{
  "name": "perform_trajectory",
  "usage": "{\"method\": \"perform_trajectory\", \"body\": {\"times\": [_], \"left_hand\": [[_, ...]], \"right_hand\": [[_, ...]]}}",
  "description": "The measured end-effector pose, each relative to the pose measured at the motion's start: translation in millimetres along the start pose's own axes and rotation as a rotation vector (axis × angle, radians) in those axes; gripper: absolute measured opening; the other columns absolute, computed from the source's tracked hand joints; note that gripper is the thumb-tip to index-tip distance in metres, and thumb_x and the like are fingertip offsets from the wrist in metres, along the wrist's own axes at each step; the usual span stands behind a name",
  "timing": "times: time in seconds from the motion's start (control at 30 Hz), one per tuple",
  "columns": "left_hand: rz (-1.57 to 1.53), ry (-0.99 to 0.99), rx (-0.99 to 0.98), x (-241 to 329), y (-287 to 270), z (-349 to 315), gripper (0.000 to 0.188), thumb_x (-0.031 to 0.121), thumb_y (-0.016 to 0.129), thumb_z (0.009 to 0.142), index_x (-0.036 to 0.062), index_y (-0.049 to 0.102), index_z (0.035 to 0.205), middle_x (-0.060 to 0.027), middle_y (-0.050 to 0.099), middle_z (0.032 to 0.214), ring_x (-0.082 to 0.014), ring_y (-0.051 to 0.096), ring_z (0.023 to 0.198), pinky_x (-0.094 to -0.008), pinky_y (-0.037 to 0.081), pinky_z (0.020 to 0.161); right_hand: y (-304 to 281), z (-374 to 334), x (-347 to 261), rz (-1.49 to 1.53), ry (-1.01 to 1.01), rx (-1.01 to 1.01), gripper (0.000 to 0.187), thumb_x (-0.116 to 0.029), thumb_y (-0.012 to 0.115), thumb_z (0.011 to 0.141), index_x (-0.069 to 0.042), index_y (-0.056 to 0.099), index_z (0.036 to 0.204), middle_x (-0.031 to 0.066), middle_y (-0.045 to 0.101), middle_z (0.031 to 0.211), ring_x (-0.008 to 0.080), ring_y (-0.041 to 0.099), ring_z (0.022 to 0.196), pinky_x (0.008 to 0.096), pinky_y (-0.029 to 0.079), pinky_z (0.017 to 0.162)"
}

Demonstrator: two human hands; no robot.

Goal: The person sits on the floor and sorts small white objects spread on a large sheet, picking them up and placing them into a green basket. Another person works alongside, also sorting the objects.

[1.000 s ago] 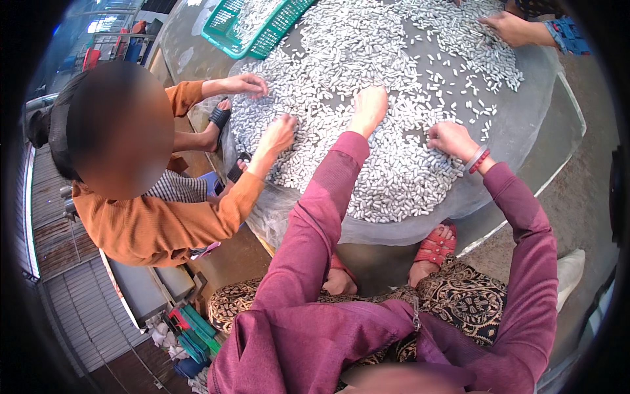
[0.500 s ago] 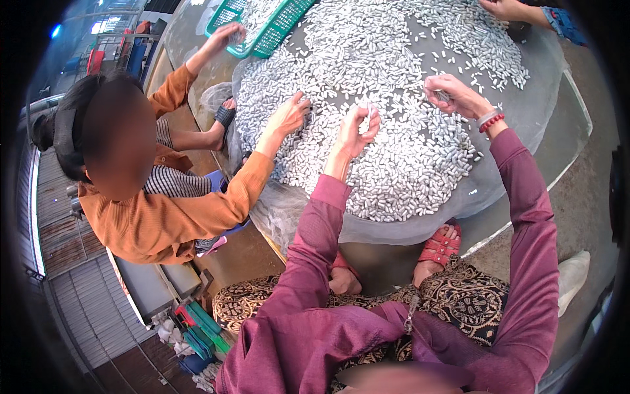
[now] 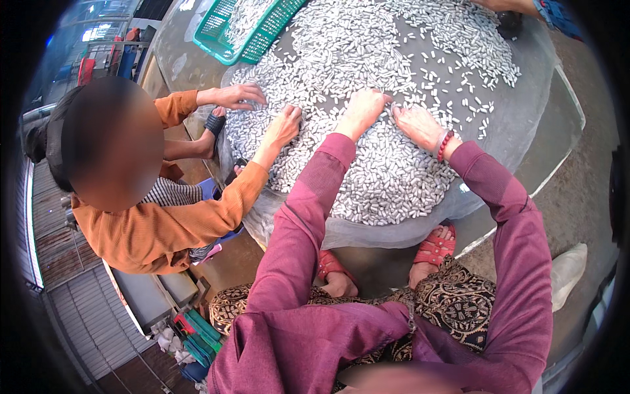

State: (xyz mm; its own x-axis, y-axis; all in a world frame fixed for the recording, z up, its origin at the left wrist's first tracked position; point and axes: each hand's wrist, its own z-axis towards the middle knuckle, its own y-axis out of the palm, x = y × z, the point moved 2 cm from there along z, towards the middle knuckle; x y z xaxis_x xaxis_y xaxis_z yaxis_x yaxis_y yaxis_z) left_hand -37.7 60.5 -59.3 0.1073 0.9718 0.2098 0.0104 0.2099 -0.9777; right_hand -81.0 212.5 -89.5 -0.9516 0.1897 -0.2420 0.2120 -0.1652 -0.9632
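Small silvery-white cylindrical pieces (image 3: 387, 177) lie heaped in front of me on a pale translucent sheet (image 3: 371, 235). My left hand (image 3: 365, 113) reaches down to the heap, its back toward me and its fingers bent together. Close beside it, my right hand (image 3: 420, 126), with a red bead bracelet (image 3: 445, 144) at the wrist, is curled over the pieces. The fingertips of both hands nearly meet. Whatever they pinch is hidden beneath the fingers.
On the left, a co-worker in an orange top (image 3: 164, 230) has both hands at the same heap. A green plastic basket (image 3: 252, 49) with more pieces stands at the far left. Another person's arm (image 3: 558, 16) comes in at the far right. Red sandals (image 3: 434, 244) are below me.
Both my hands have come together and down onto the pieces; the right moved left and the left moved slightly right. The co-worker's far hand has left the basket for the heap.
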Motion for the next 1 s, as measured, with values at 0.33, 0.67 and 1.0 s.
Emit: {"method": "perform_trajectory", "body": {"times": [0.33, 0.67, 1.0], "left_hand": [[0.055, -0.018, -0.025, 19, 13, -19, 0.016, 0.021, 0.056, 0.084, 0.0069, 0.063, 0.084, -0.0099, 0.06, 0.078, -0.0279, 0.063, 0.071, -0.0399, 0.048, 0.063], [-0.198, -0.523, -0.064, 23, 21, 11, 0.029, 0.027, 0.071, 0.073, -0.0014, 0.066, 0.078, -0.0218, 0.064, 0.08, -0.0364, 0.064, 0.078, -0.0428, 0.05, 0.071], [-0.362, -0.512, 0.047, 18, -25, -18, 0.031, 0.031, 0.063, 0.079, 0.0011, 0.066, 0.08, -0.0194, 0.064, 0.073, -0.0371, 0.063, 0.072, -0.0446, 0.049, 0.067]], "right_hand": [[-51, -49, 39, 1.634, 0.776, 0.01, 0.011, -0.02, 0.061, 0.088, -0.01, 0.058, 0.085, -0.0107, 0.036, 0.057, -0.0001, 0.028, 0.045, 0.0186, 0.02, 0.039], [-77, -43, 51, 2.048, 0.57, -0.052, 0.01, -0.015, 0.059, 0.089, -0.006, 0.057, 0.094, 0.0025, 0.06, 0.082, 0.0068, 0.059, 0.075, 0.0174, 0.046, 0.057], [-68, -53, 57, 1.813, 0.717, -0.172, 0.024, -0.013, 0.059, 0.088, 0.005, 0.059, 0.105, 0.003, 0.058, 0.071, 0.0062, 0.053, 0.056, 0.0163, 0.041, 0.046]]}}
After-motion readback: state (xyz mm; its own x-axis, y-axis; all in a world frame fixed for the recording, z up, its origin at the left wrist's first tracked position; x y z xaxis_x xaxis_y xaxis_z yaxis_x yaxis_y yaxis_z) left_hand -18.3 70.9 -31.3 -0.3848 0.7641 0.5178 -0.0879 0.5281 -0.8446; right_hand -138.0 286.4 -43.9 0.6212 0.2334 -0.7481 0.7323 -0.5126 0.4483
